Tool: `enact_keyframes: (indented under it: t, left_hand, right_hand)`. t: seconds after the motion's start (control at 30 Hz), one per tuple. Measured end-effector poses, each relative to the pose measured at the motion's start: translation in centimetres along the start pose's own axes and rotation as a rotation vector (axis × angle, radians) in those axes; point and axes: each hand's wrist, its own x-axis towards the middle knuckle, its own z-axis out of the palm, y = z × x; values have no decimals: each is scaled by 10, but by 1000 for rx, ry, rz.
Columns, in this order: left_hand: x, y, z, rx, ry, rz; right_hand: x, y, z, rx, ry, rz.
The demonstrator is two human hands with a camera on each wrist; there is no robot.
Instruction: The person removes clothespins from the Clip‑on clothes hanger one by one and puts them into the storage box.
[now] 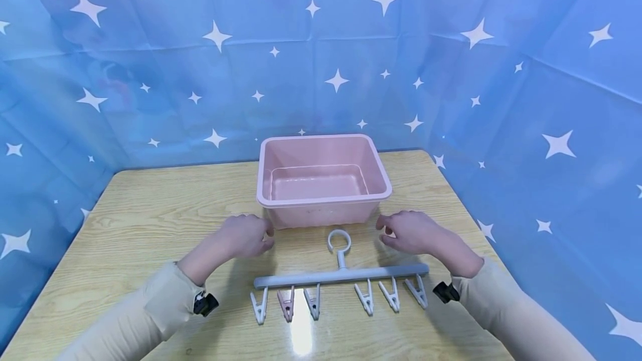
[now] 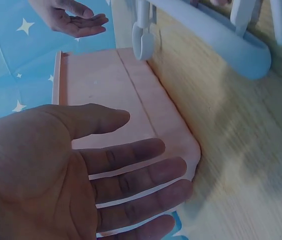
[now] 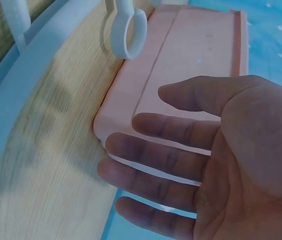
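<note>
A pink plastic basin (image 1: 323,210) stands on the table, its inside bare. In front of it lies a grey-blue clip hanger (image 1: 341,276) with a round hook pointing toward the basin. Several clothespins hang along its bar toward the near edge, among them a mauve one (image 1: 287,304) on the left. My left hand (image 1: 249,235) hovers near the basin's front left corner, fingers relaxed and holding nothing. On the other side, my right hand (image 1: 412,232) is by the front right corner, also holding nothing. Both wrist views show loosely extended fingers beside the basin wall (image 2: 111,85).
The wooden table (image 1: 165,210) carries the basin and hanger. Blue cloth with white stars (image 1: 281,82) hangs behind the table and along both sides. A dark wrist device (image 1: 204,304) sits at each sleeve cuff.
</note>
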Motion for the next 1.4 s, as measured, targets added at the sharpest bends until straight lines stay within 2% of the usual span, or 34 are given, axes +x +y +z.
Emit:
enact_keyframes:
  t: [0.33,0.6,1.13,1.27,1.4]
  left_hand:
    - [1,16,11,-56,-22,38]
    - [1,26,22,-80,-76,63]
    - [4,34,32,-148,-175,238]
    - [6,35,36,-171,-180,264]
    - [7,36,40,-185,-172,272]
  right_hand:
    - [-2,-3,6,31,-41,-31]
    - [-1,-7,15,69,-78,-43]
    - [-1,-18,27,114,-219,-84]
    - [0,-20,31,111,-216,-81]
    - [1,-21,35,93,-199,-116]
